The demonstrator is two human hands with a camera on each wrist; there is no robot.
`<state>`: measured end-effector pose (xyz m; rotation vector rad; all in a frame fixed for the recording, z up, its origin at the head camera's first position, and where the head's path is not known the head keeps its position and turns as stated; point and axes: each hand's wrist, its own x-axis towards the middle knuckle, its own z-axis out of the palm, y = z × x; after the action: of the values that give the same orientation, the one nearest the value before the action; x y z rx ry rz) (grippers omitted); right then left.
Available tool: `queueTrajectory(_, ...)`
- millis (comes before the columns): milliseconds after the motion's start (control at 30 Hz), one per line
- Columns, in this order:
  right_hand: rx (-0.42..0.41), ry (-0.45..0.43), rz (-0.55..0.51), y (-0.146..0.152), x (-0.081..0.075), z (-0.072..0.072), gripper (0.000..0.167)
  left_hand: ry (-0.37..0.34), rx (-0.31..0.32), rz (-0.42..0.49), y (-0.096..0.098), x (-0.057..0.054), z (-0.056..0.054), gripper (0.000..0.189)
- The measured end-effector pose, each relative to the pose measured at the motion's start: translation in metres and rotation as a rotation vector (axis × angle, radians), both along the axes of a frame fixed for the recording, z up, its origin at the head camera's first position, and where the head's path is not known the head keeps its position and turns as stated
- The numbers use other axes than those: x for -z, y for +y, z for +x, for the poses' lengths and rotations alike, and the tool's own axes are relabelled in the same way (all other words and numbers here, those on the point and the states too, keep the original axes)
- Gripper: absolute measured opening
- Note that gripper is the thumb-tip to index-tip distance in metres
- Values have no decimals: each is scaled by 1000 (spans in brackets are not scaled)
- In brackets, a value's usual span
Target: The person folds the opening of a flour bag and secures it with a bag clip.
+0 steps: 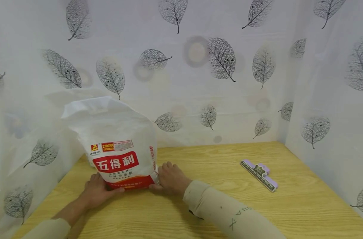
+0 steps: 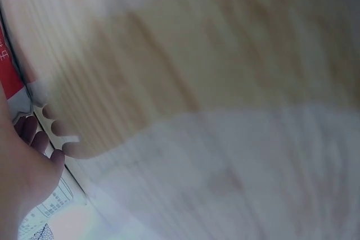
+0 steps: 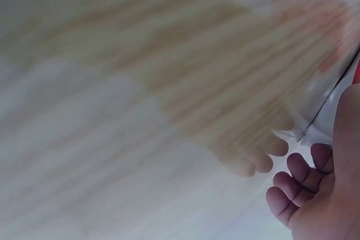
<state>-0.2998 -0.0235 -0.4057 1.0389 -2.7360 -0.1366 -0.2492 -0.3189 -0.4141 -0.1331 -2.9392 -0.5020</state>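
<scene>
A white flour bag (image 1: 124,129) with red printed panels stands on the wooden table, its loose top leaning left. At its lower left corner, my left hand (image 1: 96,191) grips the bag, the thumb along the front bottom edge and the fingers round the side. My right hand (image 1: 172,179) holds the lower right corner, where the plastic is creased. In the left wrist view a strip of the bag (image 2: 10,77) shows beside the left hand (image 2: 31,167). The right wrist view shows the right hand (image 3: 309,189) with bent fingers near the bag's edge.
A lilac bag clip (image 1: 260,171) with a piano-key pattern lies to the right on the table (image 1: 211,159). Pale curtains (image 1: 181,83) printed with dark leaves hang behind and on both sides of the table.
</scene>
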Motion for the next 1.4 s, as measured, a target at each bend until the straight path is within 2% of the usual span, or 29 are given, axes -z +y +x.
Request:
queueTrajectory(367, 9, -71, -47, 7, 1, -3, 70, 19, 26, 7, 3, 3, -4, 102)
queueTrajectory(633, 17, -74, -43, 10, 0, -3, 69, 28, 37, 4, 6, 2, -5, 99)
queueTrajectory(833, 21, -58, -43, 12, 0, -3, 68, 4, 42, 22, 9, 0, -6, 101)
queueTrajectory(1167, 34, -43, 8, 17, -1, -4, 62, -86, 30, -34, 10, -4, -7, 109)
queueTrajectory(1400, 22, 4, 25, 21, -3, -2, 57, -101, 26, -44, 15, -5, -7, 109)
